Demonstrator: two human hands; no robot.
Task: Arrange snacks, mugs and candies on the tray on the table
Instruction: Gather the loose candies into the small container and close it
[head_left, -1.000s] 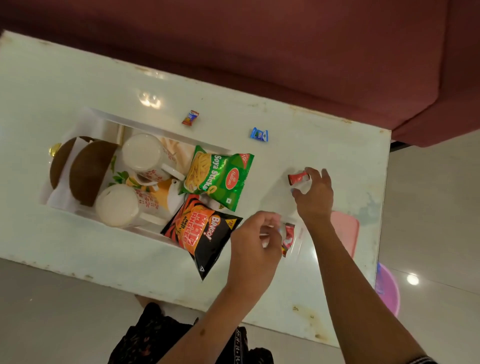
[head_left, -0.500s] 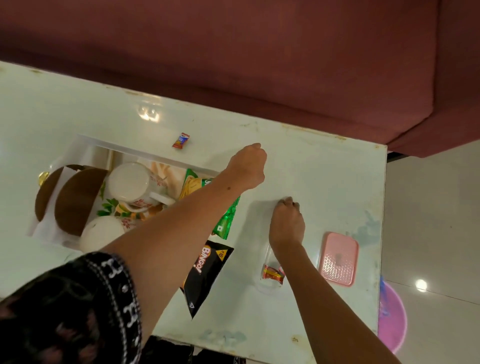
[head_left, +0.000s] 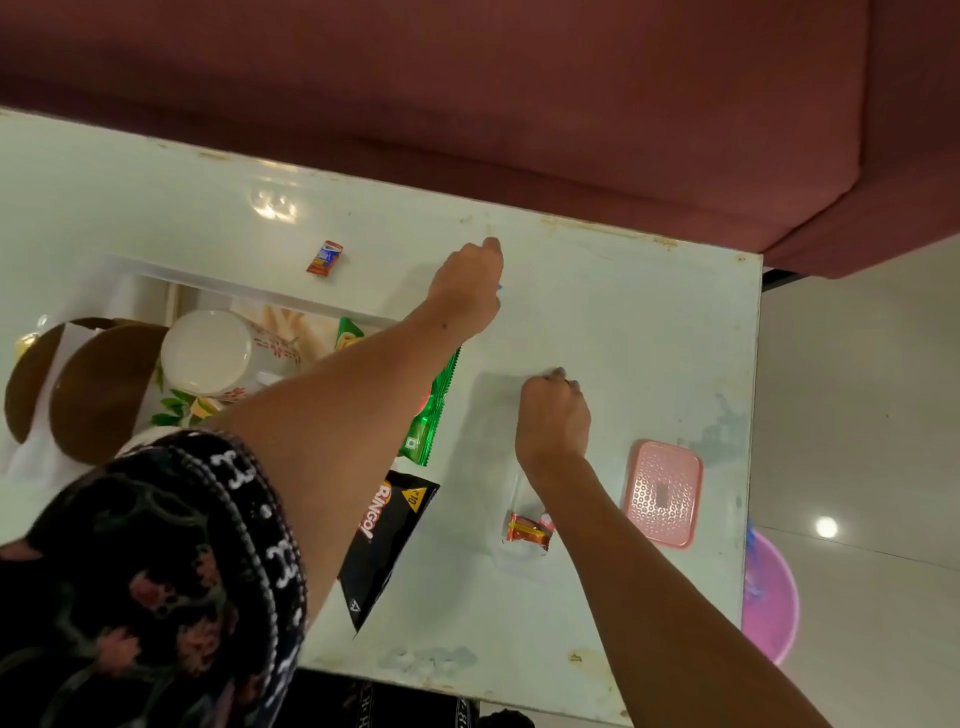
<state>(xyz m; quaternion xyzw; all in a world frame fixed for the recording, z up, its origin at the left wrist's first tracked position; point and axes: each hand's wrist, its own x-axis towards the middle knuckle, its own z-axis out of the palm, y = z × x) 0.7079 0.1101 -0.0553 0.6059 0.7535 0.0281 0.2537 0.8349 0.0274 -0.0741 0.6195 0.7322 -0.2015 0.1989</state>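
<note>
The white tray (head_left: 156, 270) at the left holds a white mug (head_left: 208, 353) and two brown round pieces (head_left: 104, 389). A green snack pack (head_left: 434, 410) and a black Bingo pack (head_left: 389, 535) lie at its right end, partly under my left arm. My left hand (head_left: 467, 283) is stretched across the table with its fingers closed; a sliver of a blue candy (head_left: 500, 286) shows at them. My right hand (head_left: 553, 415) is curled on the tabletop where a red candy lay; that candy is hidden. An orange candy (head_left: 324, 258) lies loose behind the tray.
A clear box (head_left: 506, 558) holding a red-orange wrapped candy (head_left: 525, 530) sits under my right forearm, with a pink lid (head_left: 662, 493) to its right. A maroon sofa (head_left: 467, 104) runs along the table's far edge. A purple basin (head_left: 771, 597) stands on the floor.
My left hand has gone from the clear box across the snack packs to the blue candy and closed over it. My right hand closed over the red candy.
</note>
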